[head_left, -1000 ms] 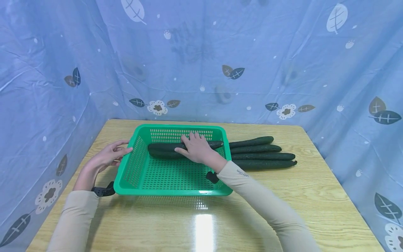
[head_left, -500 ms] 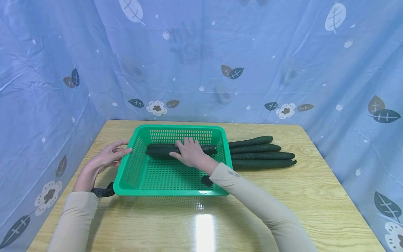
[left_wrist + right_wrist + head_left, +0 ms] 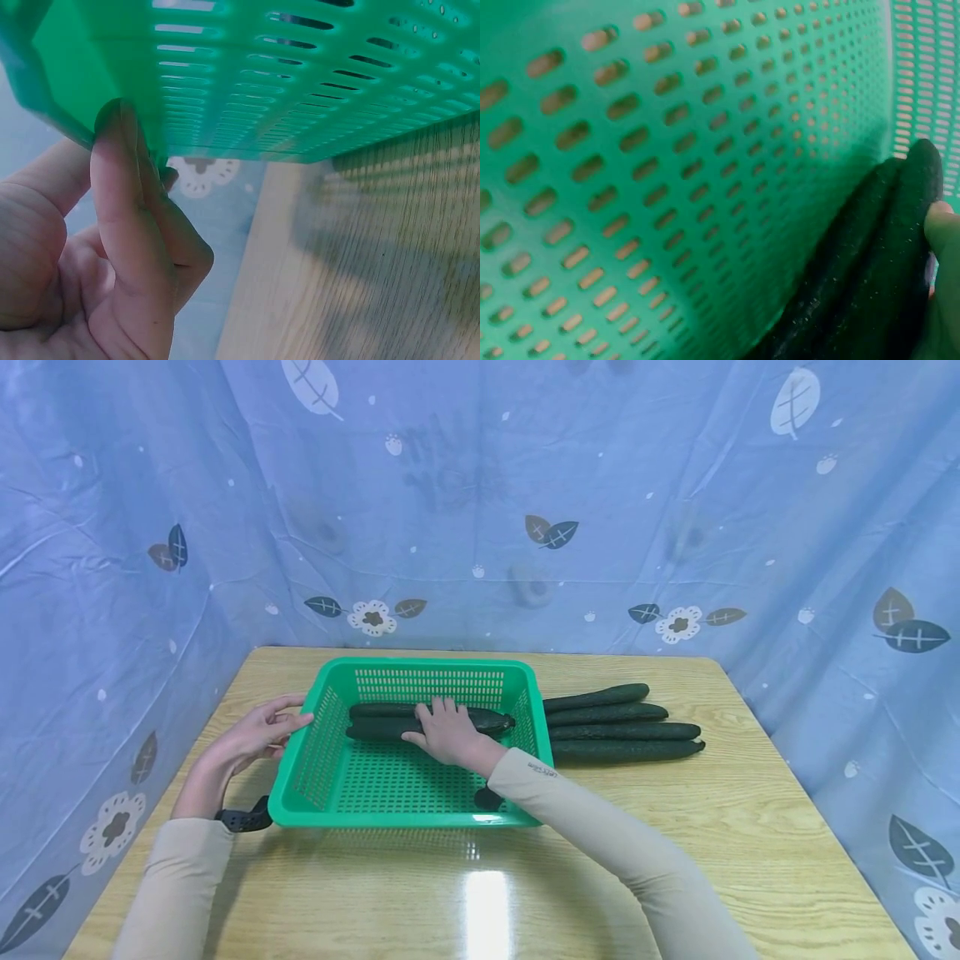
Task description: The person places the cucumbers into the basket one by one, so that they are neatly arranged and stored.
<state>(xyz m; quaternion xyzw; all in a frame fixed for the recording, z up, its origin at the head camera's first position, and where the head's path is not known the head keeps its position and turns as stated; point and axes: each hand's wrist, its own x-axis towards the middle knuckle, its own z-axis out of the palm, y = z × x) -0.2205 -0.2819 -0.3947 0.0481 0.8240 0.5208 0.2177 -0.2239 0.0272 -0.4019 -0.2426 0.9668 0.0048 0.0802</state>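
A green plastic basket (image 3: 411, 817) with slotted walls stands on the table. My left hand (image 3: 258, 731) pinches its left rim, thumb on one side and fingers on the other; the left wrist view shows the fingers (image 3: 124, 202) against the outer wall. Inside, long dark green cucumbers (image 3: 378, 729) lie side by side toward the back wall. My right hand (image 3: 450, 737) reaches over the right wall and grips the front cucumber from above. In the right wrist view its thumb (image 3: 946, 229) presses on the cucumber (image 3: 900, 247); the other fingers are mostly hidden.
Several more cucumbers (image 3: 626, 732) lie in a row on the wooden table (image 3: 750, 843), right of the basket, their left ends hidden behind its wall. A blue patterned curtain (image 3: 480, 527) encloses the table at the back and sides.
My right hand has moved left and nearer to me inside the basket, bringing the gripped cucumber down beside the other there. The left hand has stayed on the rim.
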